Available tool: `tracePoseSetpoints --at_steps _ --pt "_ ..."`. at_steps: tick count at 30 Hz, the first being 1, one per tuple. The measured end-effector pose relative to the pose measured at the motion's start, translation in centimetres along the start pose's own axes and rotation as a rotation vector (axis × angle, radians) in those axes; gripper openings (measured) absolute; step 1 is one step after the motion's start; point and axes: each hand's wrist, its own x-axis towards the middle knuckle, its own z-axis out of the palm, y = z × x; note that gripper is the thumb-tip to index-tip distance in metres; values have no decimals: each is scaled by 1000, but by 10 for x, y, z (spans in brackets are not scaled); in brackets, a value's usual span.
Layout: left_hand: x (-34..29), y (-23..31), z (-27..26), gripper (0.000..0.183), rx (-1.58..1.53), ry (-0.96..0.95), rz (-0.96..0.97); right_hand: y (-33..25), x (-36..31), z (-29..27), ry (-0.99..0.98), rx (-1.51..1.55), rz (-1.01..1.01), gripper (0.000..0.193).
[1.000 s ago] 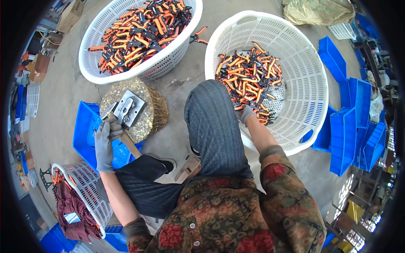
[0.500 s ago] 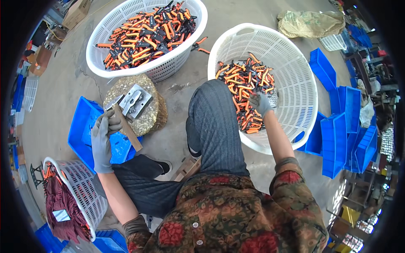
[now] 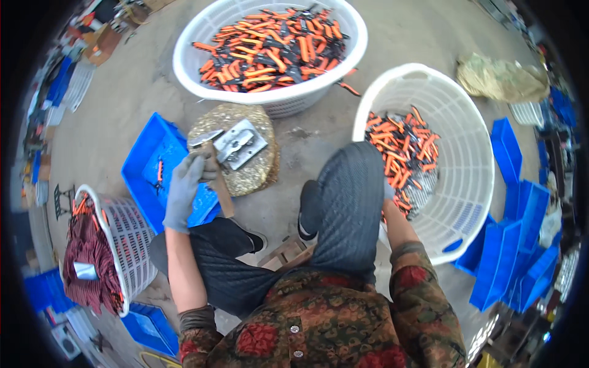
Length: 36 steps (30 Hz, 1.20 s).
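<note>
Left hand (image 3: pixel 186 189), grey-gloved, is curling its fingers round a hammer (image 3: pixel 223 196) by its wooden handle, at the near-left edge of the stump (image 3: pixel 254 181). Right hand (image 3: pixel 388 191) is mostly hiding behind the knee (image 3: pixel 351 205), at the near side of the right basket (image 3: pixel 472 153); cannot tell whether its fingers are spread or pinching. Orange-handled pliers (image 3: pixel 399 142) are lying tangled inside that basket. Risks, my judgement: reaching among crossed handles could be snagging the glove or dragging out extra pairs; a careless swing of the hammer could be knocking the metal block (image 3: pixel 242 145), whose fixing I'm not making out. The far basket (image 3: pixel 182 58) is holding a high heap; a nudge could be spilling some. Writing: a pale tag (image 3: pixel 86 271) is lying on the checked cloth (image 3: pixel 92 242), nothing readable; no brands are showing legibly.
</note>
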Motion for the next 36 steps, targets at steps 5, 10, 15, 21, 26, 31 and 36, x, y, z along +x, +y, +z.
tracePoseSetpoints --at_steps 5,10,15,21,26,31,36 --pt "11 3 9 36 -61 -25 43 32 -23 -9 125 640 -288 24" --pt "-5 12 7 33 -87 -2 65 23 -41 -98 265 1496 -26 21" --pt "-11 22 12 34 -158 -47 55 -88 -119 -243 437 1896 -369 13" --pt "-17 18 40 47 38 128 472 -230 -199 -304 48 1682 -766 23" --pt "-32 35 49 59 563 323 891 -295 -205 -266 -323 1589 -746 26" --pt "-34 24 38 46 693 147 959 -332 -219 -224 -723 1549 -617 36" --pt "-38 -1 27 29 311 -53 203 -344 -223 -214 -601 1411 -561 46"
